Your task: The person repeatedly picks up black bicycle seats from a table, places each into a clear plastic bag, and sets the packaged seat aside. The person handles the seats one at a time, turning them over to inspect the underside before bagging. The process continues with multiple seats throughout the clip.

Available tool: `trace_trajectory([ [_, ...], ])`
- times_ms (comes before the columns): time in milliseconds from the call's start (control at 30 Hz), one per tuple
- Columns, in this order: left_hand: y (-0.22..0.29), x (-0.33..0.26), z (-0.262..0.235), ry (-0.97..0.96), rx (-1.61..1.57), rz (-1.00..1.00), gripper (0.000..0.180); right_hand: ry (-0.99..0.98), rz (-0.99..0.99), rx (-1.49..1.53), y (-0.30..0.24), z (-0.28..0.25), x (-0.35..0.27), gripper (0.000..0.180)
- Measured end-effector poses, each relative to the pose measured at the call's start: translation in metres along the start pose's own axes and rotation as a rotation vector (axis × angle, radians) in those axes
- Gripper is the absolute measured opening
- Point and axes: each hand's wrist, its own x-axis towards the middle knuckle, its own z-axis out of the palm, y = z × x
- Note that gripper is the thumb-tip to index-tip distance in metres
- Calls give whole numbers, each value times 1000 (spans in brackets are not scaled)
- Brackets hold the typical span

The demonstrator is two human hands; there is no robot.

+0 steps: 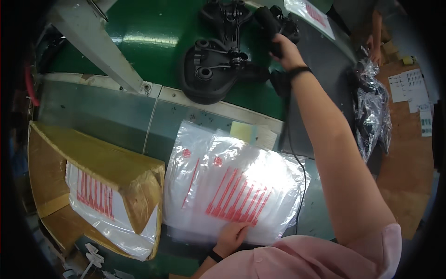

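Note:
Up at the conveyor, my right hand [289,52] is closed round the handle of a black tool with a thick rounded head [266,21]; its exact kind is unclear. Just left of it, black bicycle saddles lie upside down, their rails and round bumpers showing: a near saddle [206,72] and a far saddle [226,18]. Close to my body, my left hand [231,237] pinches the near edge of a clear plastic bag [241,195] with red print. That bag lies on a fanned stack of similar bags [181,181].
An open cardboard box [97,144] with more printed bags stands at left. A metal post [97,44] rises beside the green conveyor [139,37]. A black cable [303,179] crosses the bags' right side. At far right, another person's hand [374,53] is near plastic-wrapped items [371,107].

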Motion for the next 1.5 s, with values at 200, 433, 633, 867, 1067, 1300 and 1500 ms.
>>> trace_trajectory([
  [200,-12,-7,12,54,141,23,12,-740,406,1120,-12,-107,-230,92],
  [433,-29,-10,18,82,41,-113,11,-1123,308,1533,26,-160,-448,106],
  [633,159,-10,29,200,269,393,78,-1117,381,1615,43,-213,-544,97],
  [867,291,-8,108,-63,796,735,118,-1073,474,1438,52,-269,-614,83],
  [1067,242,25,108,-241,151,271,67,-951,522,1357,77,-312,-635,84],
  [1300,98,4,146,148,634,266,41,-580,275,678,95,-374,-643,73],
  [1500,51,-40,201,-35,1179,177,42,54,114,-410,132,-408,-617,63],
])
